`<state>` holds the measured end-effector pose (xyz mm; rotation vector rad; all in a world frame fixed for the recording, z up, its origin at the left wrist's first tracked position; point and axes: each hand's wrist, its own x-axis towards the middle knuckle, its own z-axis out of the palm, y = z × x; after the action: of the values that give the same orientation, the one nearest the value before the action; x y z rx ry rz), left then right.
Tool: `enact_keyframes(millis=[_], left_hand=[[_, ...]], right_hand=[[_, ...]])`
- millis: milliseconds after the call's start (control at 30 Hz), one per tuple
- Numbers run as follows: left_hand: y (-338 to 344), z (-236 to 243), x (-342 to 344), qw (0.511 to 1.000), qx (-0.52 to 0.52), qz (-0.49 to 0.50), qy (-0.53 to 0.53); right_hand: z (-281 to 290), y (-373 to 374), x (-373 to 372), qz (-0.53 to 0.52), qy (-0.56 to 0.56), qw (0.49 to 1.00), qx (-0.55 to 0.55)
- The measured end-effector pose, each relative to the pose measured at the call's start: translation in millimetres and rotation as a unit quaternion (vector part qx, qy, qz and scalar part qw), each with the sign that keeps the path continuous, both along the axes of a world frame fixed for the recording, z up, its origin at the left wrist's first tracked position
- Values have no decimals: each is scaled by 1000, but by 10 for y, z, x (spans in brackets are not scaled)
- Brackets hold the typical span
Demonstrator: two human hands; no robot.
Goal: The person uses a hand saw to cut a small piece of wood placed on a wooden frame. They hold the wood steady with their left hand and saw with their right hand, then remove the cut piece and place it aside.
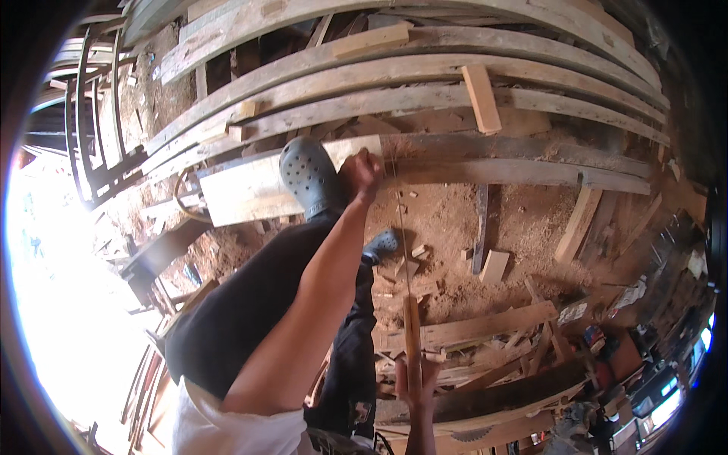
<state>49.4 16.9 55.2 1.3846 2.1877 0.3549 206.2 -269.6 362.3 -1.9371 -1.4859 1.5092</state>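
A pale wooden board lies across a long dark beam. My left hand is closed on the board near its right end, beside the saw blade. A grey clog on my foot presses on the board just left of that hand. My right hand, lower down, is wrapped round the wooden handle of a handsaw. Its thin blade, seen edge-on, runs from the handle up to the board's right end. How deep the blade sits in the wood cannot be made out.
Long planks lie side by side beyond the board, with a short offcut across them. Sawdust and small wood blocks cover the ground. My other clog stands there. Timber lies at lower right.
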Motion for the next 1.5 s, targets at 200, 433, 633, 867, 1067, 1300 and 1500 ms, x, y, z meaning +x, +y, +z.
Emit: enact_keyframes(millis=[200,433,633,867,1067,1300,1500], left_hand=[[-24,41,7,1000,-4,-2,-6],[-34,27,-20,1000,-20,4,15],[-54,-119,-15,997,-27,27,-68],[-98,-51,-16,1000,-17,-1,-21],[-16,87,5,1000,-27,2,16],[15,100,-37,999,-25,2,-31],[-2,37,4,1000,-24,10,8]], right_hand=[[78,-65,-69,27,-165,985,38],[232,256,-76,-113,26,993,-14],[159,184,-71,36,-87,988,122],[141,-29,15,218,-241,942,82],[117,296,-95,-69,-26,995,64],[213,383,-49,-43,-47,998,10],[190,75,-68,73,-221,969,85]])
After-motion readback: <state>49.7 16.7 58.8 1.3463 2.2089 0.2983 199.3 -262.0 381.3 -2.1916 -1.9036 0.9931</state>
